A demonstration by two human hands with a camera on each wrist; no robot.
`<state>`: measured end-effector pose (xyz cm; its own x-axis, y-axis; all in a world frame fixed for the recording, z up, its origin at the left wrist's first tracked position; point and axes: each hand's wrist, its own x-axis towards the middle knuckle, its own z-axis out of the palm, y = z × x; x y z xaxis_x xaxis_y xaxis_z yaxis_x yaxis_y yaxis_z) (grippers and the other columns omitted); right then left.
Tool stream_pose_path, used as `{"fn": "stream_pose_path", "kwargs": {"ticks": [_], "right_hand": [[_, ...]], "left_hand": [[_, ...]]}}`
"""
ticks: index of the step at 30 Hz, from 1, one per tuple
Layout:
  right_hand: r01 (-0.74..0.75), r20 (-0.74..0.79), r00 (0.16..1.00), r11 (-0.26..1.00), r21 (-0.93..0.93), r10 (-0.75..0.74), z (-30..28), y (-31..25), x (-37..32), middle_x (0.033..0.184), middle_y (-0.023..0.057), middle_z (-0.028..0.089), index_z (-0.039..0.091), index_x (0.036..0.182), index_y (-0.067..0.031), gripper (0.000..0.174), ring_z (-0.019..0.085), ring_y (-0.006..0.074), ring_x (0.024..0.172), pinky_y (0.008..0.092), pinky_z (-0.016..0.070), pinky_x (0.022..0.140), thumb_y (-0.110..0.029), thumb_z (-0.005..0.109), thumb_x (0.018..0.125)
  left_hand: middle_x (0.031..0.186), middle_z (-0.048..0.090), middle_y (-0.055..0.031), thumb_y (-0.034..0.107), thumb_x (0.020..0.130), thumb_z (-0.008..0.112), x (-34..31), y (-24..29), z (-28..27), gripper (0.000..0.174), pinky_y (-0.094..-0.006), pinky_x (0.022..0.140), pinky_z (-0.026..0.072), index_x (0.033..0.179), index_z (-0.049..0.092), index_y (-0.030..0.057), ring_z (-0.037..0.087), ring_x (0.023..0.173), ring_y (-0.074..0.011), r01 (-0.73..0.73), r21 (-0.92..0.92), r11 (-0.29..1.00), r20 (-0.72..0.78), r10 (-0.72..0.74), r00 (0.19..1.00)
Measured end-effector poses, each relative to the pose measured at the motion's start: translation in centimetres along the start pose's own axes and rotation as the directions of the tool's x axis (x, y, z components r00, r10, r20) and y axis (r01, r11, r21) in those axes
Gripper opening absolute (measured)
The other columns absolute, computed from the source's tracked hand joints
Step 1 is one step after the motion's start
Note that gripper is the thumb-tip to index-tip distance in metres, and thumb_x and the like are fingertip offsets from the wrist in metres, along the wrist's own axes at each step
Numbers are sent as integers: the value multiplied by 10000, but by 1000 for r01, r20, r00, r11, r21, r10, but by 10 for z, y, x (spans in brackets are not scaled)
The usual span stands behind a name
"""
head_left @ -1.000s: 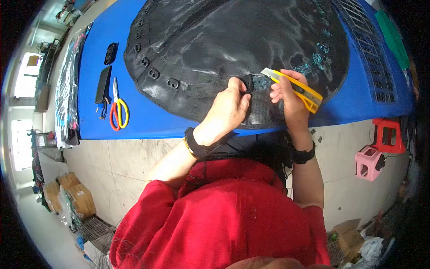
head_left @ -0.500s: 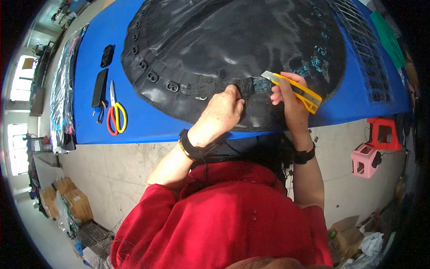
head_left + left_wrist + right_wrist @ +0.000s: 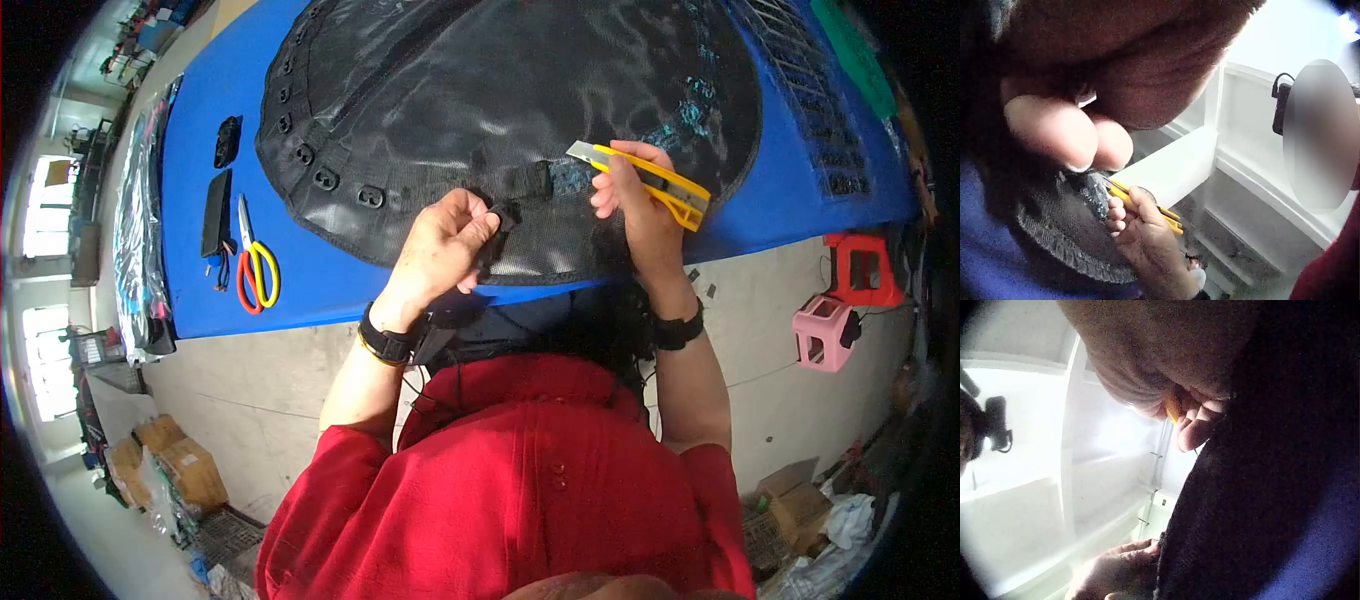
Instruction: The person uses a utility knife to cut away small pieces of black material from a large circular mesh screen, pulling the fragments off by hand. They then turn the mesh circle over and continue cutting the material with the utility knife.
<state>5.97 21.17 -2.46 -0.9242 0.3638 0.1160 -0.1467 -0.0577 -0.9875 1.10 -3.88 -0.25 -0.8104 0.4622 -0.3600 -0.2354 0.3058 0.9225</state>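
Note:
A large round black mesh mat (image 3: 480, 100) has a band along its rim with black double-holed plastic pieces (image 3: 370, 196) at its left part. Near the front rim my left hand (image 3: 435, 245) pinches a small dark piece (image 3: 508, 214) between thumb and fingers; whether it is joined to the band cannot be told. My right hand (image 3: 645, 215) grips a yellow utility knife (image 3: 672, 188), its blade out and pointing left, above the band's end and a teal-marked patch (image 3: 572, 177). In the left wrist view the knife (image 3: 1166, 214) sits in the right hand (image 3: 1154, 244).
On the blue table (image 3: 330, 290) at the left lie scissors (image 3: 257, 262) with red and yellow handles, a black case (image 3: 216, 212) and a black bundle (image 3: 228, 142). Plastic-wrapped goods (image 3: 146, 220) line the left edge. A dark grid sheet (image 3: 800, 90) lies right of the mat.
My left hand has moved left and toward the body, off the band's end, with the small dark piece now showing between its fingers. My right hand still holds the knife nearby. The head view has shifted slightly.

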Motion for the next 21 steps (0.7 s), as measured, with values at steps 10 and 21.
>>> {"fn": "stream_pose_path", "kwargs": {"ticks": [10, 21], "right_hand": [[-40, -67, 997, 997, 71, 45, -16, -18, -8, 871, 87, 704, 592, 1226, -10, 266, 665, 108, 675, 241, 559, 607, -188, 647, 1036], [22, -478, 877, 998, -61, -49, -121, -88, -94, 861, 87, 712, 661, 1225, -32, 311, 655, 136, 687, 275, 526, 617, -257, 666, 1011]], "left_hand": [[900, 673, -57, 162, 1062, 600, -8, 11, 11, 122, -257, 532, 538, 1059, 550, 52, 684, 674, -146, -17, -219, 976, 60, 30, 998], [878, 738, -72, 199, 1043, 648, 5, 41, 57, 172, -222, 540, 507, 1108, 598, 48, 656, 651, -96, -76, 66, 995, 321, 50, 946]]}}
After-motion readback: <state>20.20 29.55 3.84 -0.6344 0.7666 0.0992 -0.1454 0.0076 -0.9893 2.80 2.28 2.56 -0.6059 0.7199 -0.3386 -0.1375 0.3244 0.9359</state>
